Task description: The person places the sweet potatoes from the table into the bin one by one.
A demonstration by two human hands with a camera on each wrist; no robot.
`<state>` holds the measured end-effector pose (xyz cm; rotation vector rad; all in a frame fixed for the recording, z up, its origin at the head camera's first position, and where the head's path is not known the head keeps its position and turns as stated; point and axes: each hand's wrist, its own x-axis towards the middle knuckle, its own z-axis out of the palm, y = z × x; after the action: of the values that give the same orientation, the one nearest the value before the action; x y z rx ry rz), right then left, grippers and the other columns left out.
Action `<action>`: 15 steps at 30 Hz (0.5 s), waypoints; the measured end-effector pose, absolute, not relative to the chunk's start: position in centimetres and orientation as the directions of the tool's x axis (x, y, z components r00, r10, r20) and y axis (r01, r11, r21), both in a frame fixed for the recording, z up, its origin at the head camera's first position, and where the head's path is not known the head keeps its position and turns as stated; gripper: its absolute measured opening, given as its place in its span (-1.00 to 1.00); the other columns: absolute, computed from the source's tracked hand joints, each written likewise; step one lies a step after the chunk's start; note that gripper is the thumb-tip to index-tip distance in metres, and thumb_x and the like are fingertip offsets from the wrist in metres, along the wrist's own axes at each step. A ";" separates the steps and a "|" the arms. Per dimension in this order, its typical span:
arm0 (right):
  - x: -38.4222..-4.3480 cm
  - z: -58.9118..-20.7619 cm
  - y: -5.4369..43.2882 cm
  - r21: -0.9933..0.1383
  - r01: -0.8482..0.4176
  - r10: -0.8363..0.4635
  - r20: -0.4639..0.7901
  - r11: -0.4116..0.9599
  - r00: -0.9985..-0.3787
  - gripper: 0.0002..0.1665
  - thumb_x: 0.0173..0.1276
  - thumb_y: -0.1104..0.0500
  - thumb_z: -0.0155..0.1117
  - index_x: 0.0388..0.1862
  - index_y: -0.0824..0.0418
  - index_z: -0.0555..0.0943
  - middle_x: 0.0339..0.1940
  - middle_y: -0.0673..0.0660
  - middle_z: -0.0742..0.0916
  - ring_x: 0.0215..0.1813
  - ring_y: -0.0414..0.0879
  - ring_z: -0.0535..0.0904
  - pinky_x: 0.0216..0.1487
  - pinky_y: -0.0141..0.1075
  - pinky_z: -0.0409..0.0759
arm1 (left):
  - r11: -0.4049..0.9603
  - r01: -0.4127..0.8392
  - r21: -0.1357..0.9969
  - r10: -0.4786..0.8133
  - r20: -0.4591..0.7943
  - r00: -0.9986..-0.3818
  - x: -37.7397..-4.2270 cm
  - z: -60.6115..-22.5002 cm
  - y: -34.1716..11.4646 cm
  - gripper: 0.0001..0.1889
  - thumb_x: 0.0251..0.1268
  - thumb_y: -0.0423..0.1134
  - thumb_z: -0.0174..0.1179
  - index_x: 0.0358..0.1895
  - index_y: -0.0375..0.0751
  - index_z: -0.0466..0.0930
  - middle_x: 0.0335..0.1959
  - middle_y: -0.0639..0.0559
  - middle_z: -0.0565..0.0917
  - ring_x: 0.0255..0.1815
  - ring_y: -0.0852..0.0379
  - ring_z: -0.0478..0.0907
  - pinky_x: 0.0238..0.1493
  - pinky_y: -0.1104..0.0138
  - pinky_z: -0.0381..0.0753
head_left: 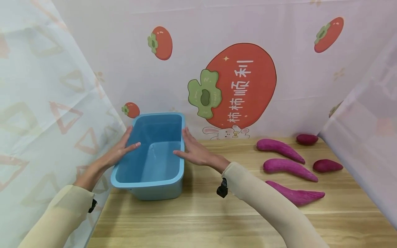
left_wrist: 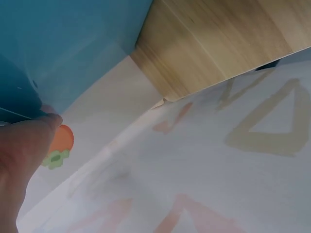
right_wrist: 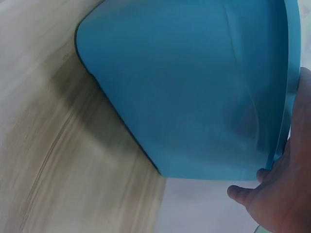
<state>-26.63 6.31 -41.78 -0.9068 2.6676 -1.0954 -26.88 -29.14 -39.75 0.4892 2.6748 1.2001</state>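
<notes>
A blue plastic basin (head_left: 156,191) stands on the wooden table at the left, with nothing inside it. My left hand (head_left: 119,151) holds its left rim, thumb over the inside and fingers along the outside. On the opposite rim, my right hand (head_left: 198,151) has its thumb inside and its other fingers outside. The left wrist view has the left hand (left_wrist: 22,155) at the edge of the basin (left_wrist: 73,43). In the right wrist view, fingertips of the right hand (right_wrist: 286,189) show below the rim, beside the basin's outer wall (right_wrist: 170,87).
Several purple sweet potatoes lie on the right of the table (head_left: 217,220): long curved ones such as this sweet potato (head_left: 288,168), and shorter ones like this small sweet potato (head_left: 327,166). Printed cloth walls (head_left: 294,86) enclose the back and sides.
</notes>
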 end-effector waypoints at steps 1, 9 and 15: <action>-26.6 -41.8 6.5 -0.670 -0.488 -0.571 0.115 0.559 -0.813 0.25 0.54 -0.35 0.09 0.77 0.22 -0.35 0.80 0.19 -0.26 0.79 0.08 -0.27 0.65 0.22 0.09 | 0.627 0.233 0.743 0.367 -0.018 -0.930 -26.9 -39.8 -29.0 0.01 0.59 0.14 0.02 0.72 0.14 -0.59 0.77 -0.08 -0.50 0.72 -0.45 -0.43 0.40 -0.63 -0.15; -26.5 -41.5 8.2 -0.654 -0.491 -0.574 0.106 0.575 -0.812 0.25 0.54 -0.37 0.09 0.77 0.23 -0.31 0.80 0.20 -0.23 0.79 0.08 -0.24 0.66 0.19 0.07 | 0.670 0.286 0.685 0.382 0.012 -0.924 -26.8 -39.9 -27.7 0.06 0.54 0.13 0.11 0.74 0.05 -0.53 0.77 -0.14 -0.45 0.74 -0.40 -0.44 0.47 -0.57 -0.27; -26.4 -41.4 9.6 -0.641 -0.484 -0.566 0.093 0.596 -0.819 0.25 0.53 -0.37 0.11 0.78 0.20 -0.31 0.81 0.19 -0.21 0.79 0.09 -0.21 0.65 0.20 0.10 | 0.729 0.297 0.617 0.365 0.017 -0.931 -26.8 -40.1 -26.2 0.09 0.52 0.25 0.10 0.75 0.02 -0.50 0.78 -0.15 -0.41 0.74 -0.40 -0.38 0.49 -0.54 -0.38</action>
<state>-26.36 9.62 -41.41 -0.8911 2.6974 -1.0280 -26.81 -26.19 -40.13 0.5424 2.8221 0.9792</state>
